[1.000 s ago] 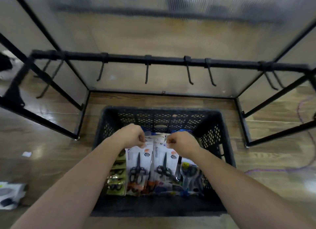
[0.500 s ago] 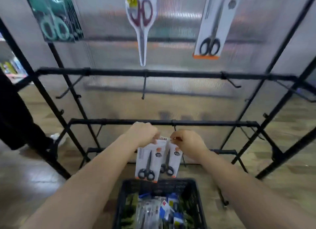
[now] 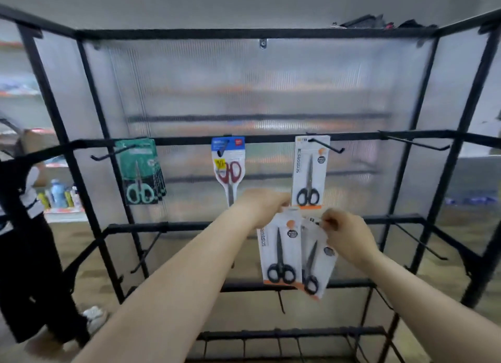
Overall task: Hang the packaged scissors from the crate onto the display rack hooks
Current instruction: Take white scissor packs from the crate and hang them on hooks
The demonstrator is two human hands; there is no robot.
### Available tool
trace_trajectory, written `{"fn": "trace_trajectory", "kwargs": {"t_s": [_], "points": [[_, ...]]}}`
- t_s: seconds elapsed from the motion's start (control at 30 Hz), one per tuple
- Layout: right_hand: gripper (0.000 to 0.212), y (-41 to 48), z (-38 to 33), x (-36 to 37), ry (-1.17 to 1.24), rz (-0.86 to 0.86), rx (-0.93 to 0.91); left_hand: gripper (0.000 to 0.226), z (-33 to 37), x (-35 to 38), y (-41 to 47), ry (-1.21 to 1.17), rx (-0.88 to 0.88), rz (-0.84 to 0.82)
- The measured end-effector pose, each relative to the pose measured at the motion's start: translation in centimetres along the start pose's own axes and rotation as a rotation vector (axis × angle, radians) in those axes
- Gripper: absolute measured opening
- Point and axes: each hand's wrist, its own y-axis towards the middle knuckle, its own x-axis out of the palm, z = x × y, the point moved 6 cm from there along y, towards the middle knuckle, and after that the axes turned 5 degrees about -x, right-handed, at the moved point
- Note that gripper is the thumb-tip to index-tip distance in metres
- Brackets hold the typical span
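Carry-to-rack step. Your left hand [image 3: 264, 205] pinches one scissors pack [image 3: 279, 251] by its top, and your right hand [image 3: 345, 238] pinches a second pack [image 3: 315, 265]. The matching hook [image 3: 326, 145] sits above both hands; next, line up each hang-hole.

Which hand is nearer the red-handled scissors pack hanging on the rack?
Left. The left hand sits just right of the lower tip of the red-handled scissors pack; the right hand is farther right and lower.
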Motion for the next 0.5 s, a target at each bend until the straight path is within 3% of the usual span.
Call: {"fn": "trace_trajectory", "kwargs": {"t_s": [0.2,0.37,0.5], "points": [[0.021,2.2,2.9,-4.9,0.092,0.033,0.073,0.025,3.1,-4.1,3.1,0.11,0.048,0.076],[0.02,3.6,4.6,-5.2,-0.001,-0.277,0.059,0.028,6.5,-8.9,5.2,0.12,0.054,0.132],[0.023,4.3,6.1,-5.3,-0.092,-0.381,0.004,0.024,8.2,-10.8,6.2,0.08,0.081,0.206]]}}
